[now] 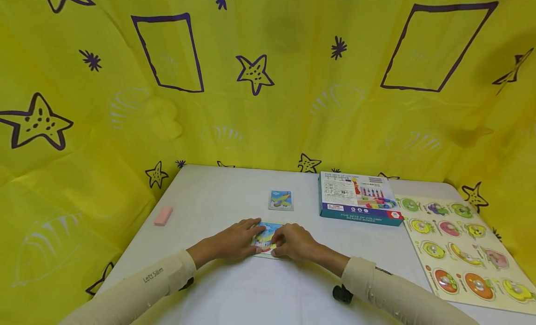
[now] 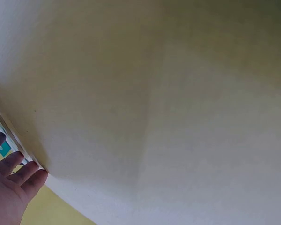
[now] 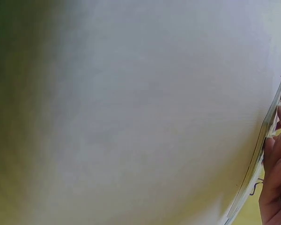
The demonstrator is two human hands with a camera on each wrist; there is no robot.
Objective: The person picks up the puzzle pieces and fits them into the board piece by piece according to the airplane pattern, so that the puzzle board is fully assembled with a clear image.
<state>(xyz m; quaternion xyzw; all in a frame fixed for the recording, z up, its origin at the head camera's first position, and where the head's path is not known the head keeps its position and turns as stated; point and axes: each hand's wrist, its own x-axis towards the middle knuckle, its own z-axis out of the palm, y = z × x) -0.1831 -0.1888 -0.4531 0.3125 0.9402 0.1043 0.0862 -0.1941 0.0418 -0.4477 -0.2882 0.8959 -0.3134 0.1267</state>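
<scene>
A small picture puzzle board [image 1: 264,237] with a blue, yellow and red picture lies flat on the white table. My left hand [image 1: 239,239] rests at its left side, fingers fairly straight and touching the board's edge; the left wrist view shows the fingertips of that hand [image 2: 18,180] along the edge. Over the board's right part, my right hand [image 1: 296,242] has curled fingers and pinches a small puzzle piece [image 1: 273,246], mostly hidden by the fingers. In the right wrist view the right hand [image 3: 277,173] is at the frame's edge beside the board.
Behind the board lies a small airplane picture card [image 1: 281,200]. A bead-set box [image 1: 358,198] is at the back right, with a fruit peg puzzle board [image 1: 465,250] beside it. A pink block [image 1: 163,215] sits at the left edge. A yellow patterned curtain [image 1: 284,125] surrounds the table.
</scene>
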